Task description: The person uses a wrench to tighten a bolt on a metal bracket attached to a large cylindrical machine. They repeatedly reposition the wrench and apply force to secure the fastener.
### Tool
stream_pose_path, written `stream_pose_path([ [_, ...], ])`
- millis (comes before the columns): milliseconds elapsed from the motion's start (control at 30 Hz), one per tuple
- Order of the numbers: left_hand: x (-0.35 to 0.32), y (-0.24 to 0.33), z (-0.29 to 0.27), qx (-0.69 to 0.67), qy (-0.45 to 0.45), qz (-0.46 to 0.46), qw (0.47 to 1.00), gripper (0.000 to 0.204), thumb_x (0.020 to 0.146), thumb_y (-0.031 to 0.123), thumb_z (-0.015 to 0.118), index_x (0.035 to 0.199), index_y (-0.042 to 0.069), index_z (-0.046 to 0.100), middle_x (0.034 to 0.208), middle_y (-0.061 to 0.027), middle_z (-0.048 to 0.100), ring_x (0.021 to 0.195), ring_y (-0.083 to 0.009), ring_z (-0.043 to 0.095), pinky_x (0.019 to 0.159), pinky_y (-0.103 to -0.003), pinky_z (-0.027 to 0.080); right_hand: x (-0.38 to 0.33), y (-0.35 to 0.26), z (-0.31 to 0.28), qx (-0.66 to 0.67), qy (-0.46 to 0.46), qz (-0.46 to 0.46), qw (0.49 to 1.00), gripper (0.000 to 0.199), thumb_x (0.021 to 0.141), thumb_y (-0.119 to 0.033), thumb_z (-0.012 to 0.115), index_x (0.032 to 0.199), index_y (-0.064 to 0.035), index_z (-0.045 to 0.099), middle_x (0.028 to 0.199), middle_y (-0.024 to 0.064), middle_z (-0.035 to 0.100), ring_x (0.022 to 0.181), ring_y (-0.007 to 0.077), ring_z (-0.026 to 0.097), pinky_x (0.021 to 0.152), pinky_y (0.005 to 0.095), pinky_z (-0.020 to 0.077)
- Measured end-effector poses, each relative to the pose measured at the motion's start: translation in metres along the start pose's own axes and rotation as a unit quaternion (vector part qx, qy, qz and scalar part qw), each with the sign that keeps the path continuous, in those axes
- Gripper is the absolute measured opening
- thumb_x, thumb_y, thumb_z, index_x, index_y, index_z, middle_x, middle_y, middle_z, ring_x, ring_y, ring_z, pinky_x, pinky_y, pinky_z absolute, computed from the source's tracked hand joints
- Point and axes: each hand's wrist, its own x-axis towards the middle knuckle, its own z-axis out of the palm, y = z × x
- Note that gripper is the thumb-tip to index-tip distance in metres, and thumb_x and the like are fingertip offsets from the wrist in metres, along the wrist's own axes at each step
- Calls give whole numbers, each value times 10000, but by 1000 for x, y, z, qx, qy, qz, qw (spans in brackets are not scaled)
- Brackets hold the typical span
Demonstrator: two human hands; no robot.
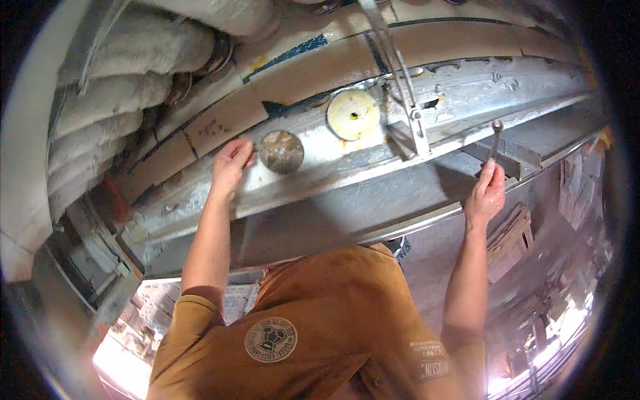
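Note:
My right hand [487, 195], raised at the right, is closed around the lower part of a metal wrench [496, 141], whose head points up. At the left, the fingers of my left hand [233, 163] are pinched together beside a dark, stained round disc [281, 151]; what they hold, if anything, is hidden. I cannot tell whether the fingertips touch the disc's edge. Right of that disc, a pale yellow round disc [353, 115] with a small hole in its middle lies against the grey metal ledge [467, 90].
A metal bracket arm [407, 87] comes down to the ledge from above. Beige curved panels [320, 70] run behind it. Thick pale wrapped rolls [133, 50] crowd the upper left. A metal rail [427, 223] crosses in front of my body, and wooden pieces [510, 243] lie below at the right.

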Motion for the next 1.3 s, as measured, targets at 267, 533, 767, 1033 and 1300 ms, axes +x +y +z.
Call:
stream_pose_path([
  [267, 13, -82, -96, 229, 142, 86, 959, 274, 771, 260, 635, 884, 11, 630, 767, -51, 633, 717, -131, 576, 676, -265, 447, 3, 0, 2, 63, 21, 27, 997, 376, 914, -381, 414, 794, -50, 546, 622, 30, 507, 573, 157, 469, 556, 309, 385],
  [533, 61, -85, -129, 386, 188, 141, 892, 264, 760, 316, 577, 882, 89, 634, 837, -137, 636, 813, -283, 611, 714, -344, 461, 1, 6, -3, 37, -8, 50, 998, 388, 912, -390, 410, 881, -39, 573, 702, 65, 567, 642, 180, 531, 613, 316, 416],
  [767, 79, -70, -97, 383, 165, 183, 890, 300, 726, 342, 629, 837, 63, 625, 809, -113, 640, 782, -283, 604, 727, -350, 465, -1, 11, 0, 42, 12, 3, 999, 411, 914, -399, 401, 847, -29, 569, 676, 67, 548, 635, 185, 518, 601, 315, 404],
  [1033, 116, -92, -64, 400, 227, 142, 876, 402, 684, 427, 660, 705, 28, 613, 737, -144, 635, 718, -307, 610, 691, -382, 469, 4, 8, 3, 75, 24, -4, 997, 418, 914, -393, 404, 826, -19, 569, 665, 71, 546, 621, 179, 507, 585, 303, 396],
  [1300, 89, -94, -69, 121, 113, 72, 984, 255, 792, 261, 601, 819, 7, 594, 758, -127, 620, 728, -229, 614, 670, -325, 488, 3, 3, 2, 32, 7, 22, 999, 410, 908, -387, 423, 892, -11, 586, 704, 68, 579, 652, 174, 527, 620, 288, 415],
])
